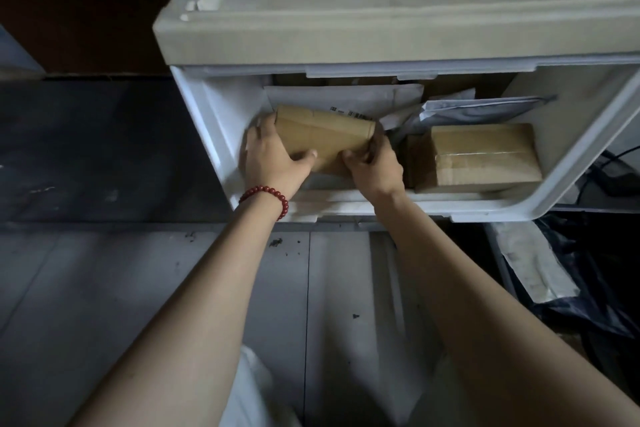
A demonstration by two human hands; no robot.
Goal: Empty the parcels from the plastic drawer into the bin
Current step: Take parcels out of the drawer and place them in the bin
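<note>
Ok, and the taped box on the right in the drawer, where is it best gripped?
Probably from above, at its left and right ends. The taped box lies flat, top face clear, and the drawer is open upward. A dark gap on its left gives room for a grip; the grey mailer lies close behind it, so avoid that side.

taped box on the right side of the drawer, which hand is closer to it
Right. The right hand grips the brown parcel at the end beside the taped box; the left hand holds that parcel's opposite end, farther away.
</note>
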